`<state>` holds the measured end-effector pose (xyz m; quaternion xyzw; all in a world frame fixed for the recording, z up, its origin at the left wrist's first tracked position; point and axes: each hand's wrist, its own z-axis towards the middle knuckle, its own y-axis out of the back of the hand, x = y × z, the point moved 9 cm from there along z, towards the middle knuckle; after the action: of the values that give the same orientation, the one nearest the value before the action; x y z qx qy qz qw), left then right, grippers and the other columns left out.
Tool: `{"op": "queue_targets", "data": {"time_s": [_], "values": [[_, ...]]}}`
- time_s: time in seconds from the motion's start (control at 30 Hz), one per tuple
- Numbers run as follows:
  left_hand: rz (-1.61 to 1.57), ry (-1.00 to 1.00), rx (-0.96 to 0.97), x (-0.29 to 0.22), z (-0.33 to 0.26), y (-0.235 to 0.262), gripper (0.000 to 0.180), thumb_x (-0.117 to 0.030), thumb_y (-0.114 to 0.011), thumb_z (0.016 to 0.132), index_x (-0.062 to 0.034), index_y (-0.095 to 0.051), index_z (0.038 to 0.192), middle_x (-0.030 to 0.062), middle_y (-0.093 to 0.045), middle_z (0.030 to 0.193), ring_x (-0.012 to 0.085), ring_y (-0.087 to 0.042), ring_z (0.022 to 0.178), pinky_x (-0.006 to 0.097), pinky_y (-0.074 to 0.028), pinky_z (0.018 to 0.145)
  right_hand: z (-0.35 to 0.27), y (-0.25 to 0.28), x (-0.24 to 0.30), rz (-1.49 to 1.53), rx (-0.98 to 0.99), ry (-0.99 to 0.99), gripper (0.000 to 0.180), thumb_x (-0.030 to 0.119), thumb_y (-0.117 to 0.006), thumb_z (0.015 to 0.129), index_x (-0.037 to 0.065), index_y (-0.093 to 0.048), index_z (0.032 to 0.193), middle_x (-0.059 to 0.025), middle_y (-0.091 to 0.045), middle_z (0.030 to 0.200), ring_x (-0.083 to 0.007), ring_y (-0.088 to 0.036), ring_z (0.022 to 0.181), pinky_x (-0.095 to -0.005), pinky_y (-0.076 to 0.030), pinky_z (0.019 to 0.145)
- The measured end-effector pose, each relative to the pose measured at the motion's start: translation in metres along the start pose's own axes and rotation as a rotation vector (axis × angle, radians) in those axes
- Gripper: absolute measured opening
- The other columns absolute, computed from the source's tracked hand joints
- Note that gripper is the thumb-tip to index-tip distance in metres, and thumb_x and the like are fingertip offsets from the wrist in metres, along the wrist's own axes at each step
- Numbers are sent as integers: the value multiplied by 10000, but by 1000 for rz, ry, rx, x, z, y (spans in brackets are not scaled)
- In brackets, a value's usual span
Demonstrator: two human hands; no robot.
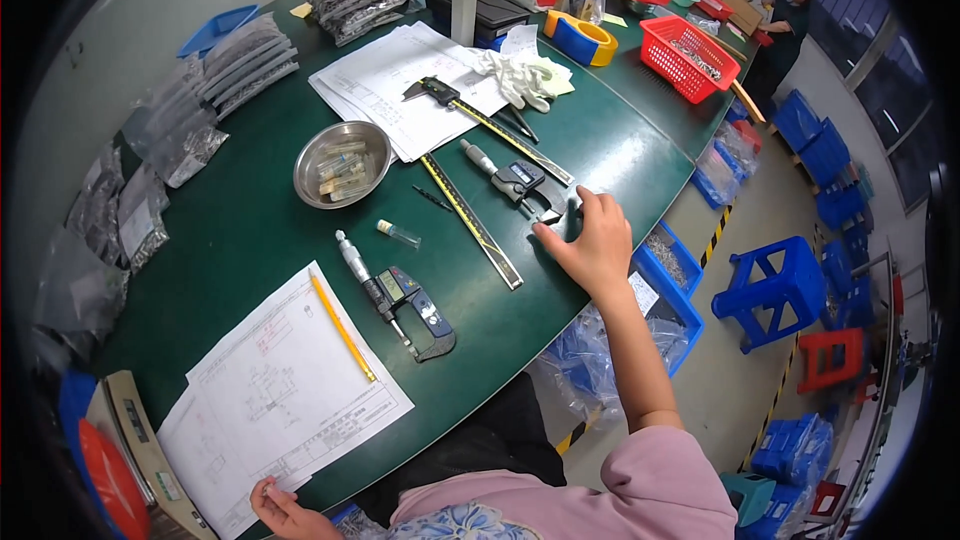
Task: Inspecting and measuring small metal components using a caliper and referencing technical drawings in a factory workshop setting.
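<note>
My right hand (598,245) is over the table's right edge, thumb and fingers apart. Just left of its fingertips lies a digital micrometer (517,178). My left hand (284,512), fingers curled together, is low at the near edge of a printed drawing (270,390); whatever it may hold is too small to make out. A yellow pencil (343,330) lies on that drawing. To its right rests a second digital micrometer (393,290). Beyond it are a small capped glass vial (399,234) and a digital caliper (440,93) with its long scale toward me.
A steel bowl (303,180) holds several vials. Papers (360,70), white gloves (520,80) and a tape roll (580,38) lie farther back. Bagged parts (245,60) line the left side, a scale (140,440) near left. Blue bins (685,315) and a blue stool (770,285) stand right; a person (790,30) works far right.
</note>
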<state>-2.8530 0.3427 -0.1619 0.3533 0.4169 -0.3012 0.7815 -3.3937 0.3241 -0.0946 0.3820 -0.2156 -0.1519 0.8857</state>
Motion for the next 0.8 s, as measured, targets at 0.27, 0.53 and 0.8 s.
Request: {"op": "queue_targets", "data": {"time_s": [0.27, 0.53, 0.8], "values": [[108, 46, -30, -9, -4, -10, 138, -81, -413, 870, 6, -479, 955, 63, -525, 877, 84, -455, 700, 173, -324, 543, 12, -19, -3, 100, 134, 34, 375, 325, -700, 594, 21, -608, 794, -78, -527, 680, -248, -531, 630, -356, -417, 602], [145, 57, -16, -10, -4, -10, 157, -101, -418, 872, 8, -477, 969, 67, -527, 881, 85, -453, 709, 171, -325, 556, 14, -18, -16, 163, 252, -34, 379, 278, -709, 594, 8, -609, 841, -84, -549, 700, -234, -547, 607, -331, -428, 569], [183, 40, -17, -15, -5, -13, 159, -98, -409, 875, 11, -473, 972, 53, -529, 885, 70, -443, 696, 169, -308, 541, -29, -7, 72, 203, 356, 293, 289, 245, -676, 613, 61, -552, 799, -78, -491, 699, -256, -523, 646, -356, -414, 532]]}}
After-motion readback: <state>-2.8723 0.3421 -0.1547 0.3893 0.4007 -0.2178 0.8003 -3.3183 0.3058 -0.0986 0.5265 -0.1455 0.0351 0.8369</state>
